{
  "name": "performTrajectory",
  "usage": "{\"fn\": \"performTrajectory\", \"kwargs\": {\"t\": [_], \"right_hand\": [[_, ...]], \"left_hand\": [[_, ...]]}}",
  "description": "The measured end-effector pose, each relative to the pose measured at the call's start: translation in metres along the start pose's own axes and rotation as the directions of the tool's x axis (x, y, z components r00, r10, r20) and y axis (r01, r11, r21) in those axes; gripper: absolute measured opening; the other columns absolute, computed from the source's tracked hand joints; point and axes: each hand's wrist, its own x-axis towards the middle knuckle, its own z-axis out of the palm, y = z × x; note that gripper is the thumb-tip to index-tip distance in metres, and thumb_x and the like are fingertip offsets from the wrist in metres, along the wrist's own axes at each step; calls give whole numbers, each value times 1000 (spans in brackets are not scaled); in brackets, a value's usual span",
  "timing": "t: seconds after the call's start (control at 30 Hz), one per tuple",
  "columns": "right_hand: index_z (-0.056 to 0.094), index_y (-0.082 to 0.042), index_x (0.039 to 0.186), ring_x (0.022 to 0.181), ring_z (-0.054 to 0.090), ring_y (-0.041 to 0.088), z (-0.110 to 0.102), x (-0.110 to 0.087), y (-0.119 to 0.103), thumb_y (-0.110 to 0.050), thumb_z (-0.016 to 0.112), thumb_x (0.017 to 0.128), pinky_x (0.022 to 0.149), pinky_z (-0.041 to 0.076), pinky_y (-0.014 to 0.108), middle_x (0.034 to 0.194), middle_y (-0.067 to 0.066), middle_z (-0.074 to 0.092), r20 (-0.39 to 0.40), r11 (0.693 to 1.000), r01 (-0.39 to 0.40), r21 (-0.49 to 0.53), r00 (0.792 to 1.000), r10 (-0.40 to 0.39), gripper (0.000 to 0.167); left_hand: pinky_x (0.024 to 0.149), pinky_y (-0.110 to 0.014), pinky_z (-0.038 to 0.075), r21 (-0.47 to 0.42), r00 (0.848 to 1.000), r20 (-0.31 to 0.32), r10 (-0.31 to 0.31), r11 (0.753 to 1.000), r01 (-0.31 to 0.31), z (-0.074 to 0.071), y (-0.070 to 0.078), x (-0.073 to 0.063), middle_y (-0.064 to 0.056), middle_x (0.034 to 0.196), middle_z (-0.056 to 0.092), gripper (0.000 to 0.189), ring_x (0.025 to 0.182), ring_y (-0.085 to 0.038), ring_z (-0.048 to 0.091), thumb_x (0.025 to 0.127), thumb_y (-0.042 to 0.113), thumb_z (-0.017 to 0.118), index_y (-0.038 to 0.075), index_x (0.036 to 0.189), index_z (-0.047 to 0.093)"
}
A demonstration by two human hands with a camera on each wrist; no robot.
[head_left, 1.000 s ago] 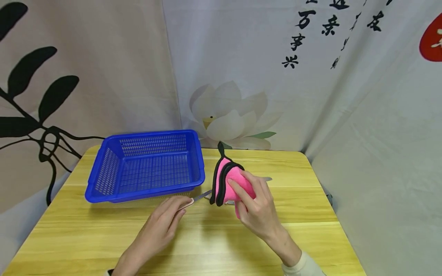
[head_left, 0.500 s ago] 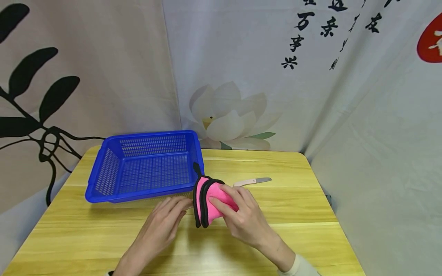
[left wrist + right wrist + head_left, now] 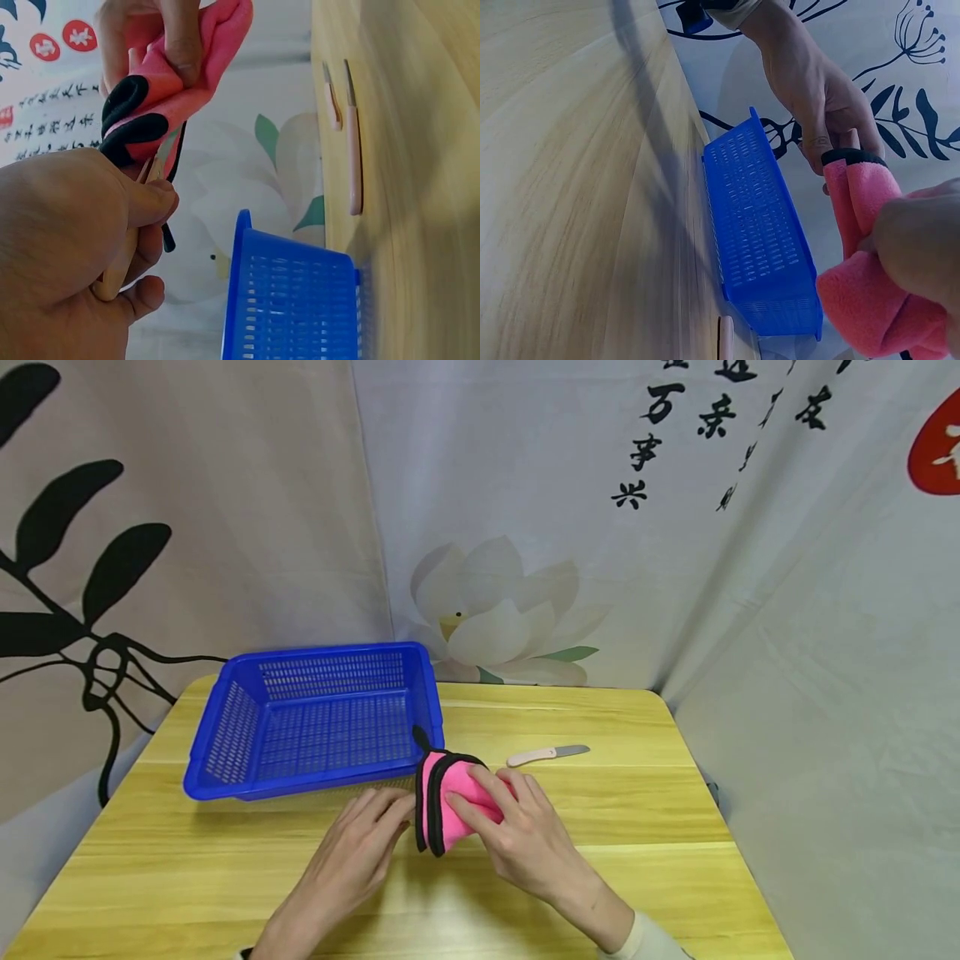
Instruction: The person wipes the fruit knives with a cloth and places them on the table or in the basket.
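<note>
My left hand (image 3: 351,845) grips a small knife (image 3: 122,261) by its pale pink handle, curled fingers round it. Part of the blade shows in the left wrist view, and the rest is hidden in a folded pink cloth (image 3: 463,797) with black edging and a black loop. My right hand (image 3: 536,847) pinches this cloth from the right, folded over the blade, above the table. In the right wrist view the pink cloth (image 3: 877,292) bunches under my fingers, its black edge close to the left hand.
A blue plastic basket (image 3: 315,774) stands on the wooden table (image 3: 637,877), behind the left hand. A pale-handled knife (image 3: 547,754) lies right of it. Two knives show on the table in the left wrist view, the nearer a longer pink-handled knife (image 3: 354,154).
My right hand has brought the cloth left and toward me, down the knife blade to near the left hand. The knife lying at the back right has come into fuller view.
</note>
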Motion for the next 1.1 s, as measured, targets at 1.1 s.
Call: {"fn": "performTrajectory", "kwargs": {"t": [1.1], "right_hand": [[78,-25,141,112,61,34,0,-6,22,-7,82,88,86,55,40,151,15,66,65,990,-90,-111,993,98,56]], "left_hand": [[84,-33,60,-23,998,54,-44,999,45,0,-1,-6,5,113,74,39,98,-11,65,97,-2,75,19,130,73]]}}
